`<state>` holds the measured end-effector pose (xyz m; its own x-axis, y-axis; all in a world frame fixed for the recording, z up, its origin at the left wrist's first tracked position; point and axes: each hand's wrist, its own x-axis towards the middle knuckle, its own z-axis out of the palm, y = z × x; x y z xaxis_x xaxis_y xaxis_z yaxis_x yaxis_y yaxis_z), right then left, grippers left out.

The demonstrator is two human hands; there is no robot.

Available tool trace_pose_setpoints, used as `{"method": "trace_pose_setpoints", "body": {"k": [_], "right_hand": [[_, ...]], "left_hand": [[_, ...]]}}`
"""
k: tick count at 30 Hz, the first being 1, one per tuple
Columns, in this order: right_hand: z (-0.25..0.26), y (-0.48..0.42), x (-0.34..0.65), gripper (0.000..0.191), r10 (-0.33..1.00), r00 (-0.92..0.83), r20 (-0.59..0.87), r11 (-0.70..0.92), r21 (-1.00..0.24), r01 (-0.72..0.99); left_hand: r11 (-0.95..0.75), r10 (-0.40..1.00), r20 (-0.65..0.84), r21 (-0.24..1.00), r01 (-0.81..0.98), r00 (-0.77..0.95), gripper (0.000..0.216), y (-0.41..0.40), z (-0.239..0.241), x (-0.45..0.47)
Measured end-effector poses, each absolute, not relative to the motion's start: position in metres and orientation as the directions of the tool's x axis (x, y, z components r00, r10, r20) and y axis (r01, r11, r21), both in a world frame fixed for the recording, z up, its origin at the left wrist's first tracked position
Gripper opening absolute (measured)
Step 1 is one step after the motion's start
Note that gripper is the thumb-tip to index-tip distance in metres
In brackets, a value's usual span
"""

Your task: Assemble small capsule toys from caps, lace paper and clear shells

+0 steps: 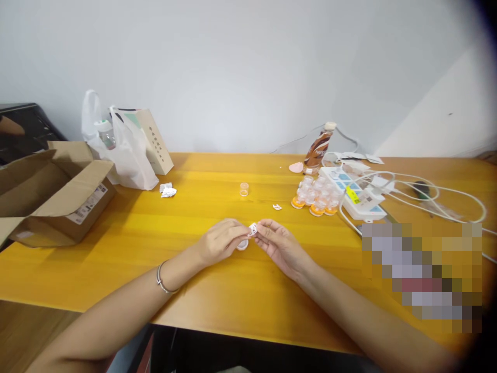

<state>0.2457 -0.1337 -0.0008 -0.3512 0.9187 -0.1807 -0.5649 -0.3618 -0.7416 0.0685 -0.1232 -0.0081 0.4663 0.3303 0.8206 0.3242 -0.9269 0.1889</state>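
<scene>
My left hand and my right hand meet at the middle of the yellow table. Between their fingertips they pinch a small white piece. A small white round cap sits under my left fingers, held or resting there; I cannot tell which. A silver bracelet is on my left wrist. A small clear cup stands on the table beyond the hands. A tiny white scrap lies to its right.
A cluster of several small clear cups with orange bases sits by a white power strip with cables. A brown drink bottle stands behind. An open cardboard box, a white plastic bag and crumpled foil are at left.
</scene>
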Motion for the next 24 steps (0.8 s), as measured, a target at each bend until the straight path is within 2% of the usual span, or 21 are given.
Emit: {"method": "trace_pose_setpoints", "body": {"k": [8, 15, 19, 24], "right_hand": [[0.0, -0.134, 0.244, 0.015, 0.952, -0.272, -0.143, -0.262, -0.84, -0.475], [-0.002, -0.131, 0.245, 0.014, 0.945, -0.283, -0.162, -0.288, -0.82, -0.495], [-0.005, -0.13, 0.245, 0.013, 0.917, -0.344, -0.203, -0.36, -0.795, -0.489], [-0.007, -0.129, 0.245, 0.012, 0.905, -0.381, -0.19, -0.371, -0.79, -0.488]], "left_hand": [[-0.885, 0.395, 0.768, 0.17, 0.433, 0.505, 0.031, -0.124, -0.008, 0.067], [-0.854, 0.348, 0.729, -0.012, 0.52, 0.589, 0.029, -0.125, -0.004, 0.062], [-0.868, 0.275, 0.691, -0.121, 0.482, 0.668, 0.029, -0.124, 0.0, 0.06], [-0.872, 0.19, 0.684, -0.213, 0.441, 0.705, 0.025, -0.123, 0.006, 0.063]]}}
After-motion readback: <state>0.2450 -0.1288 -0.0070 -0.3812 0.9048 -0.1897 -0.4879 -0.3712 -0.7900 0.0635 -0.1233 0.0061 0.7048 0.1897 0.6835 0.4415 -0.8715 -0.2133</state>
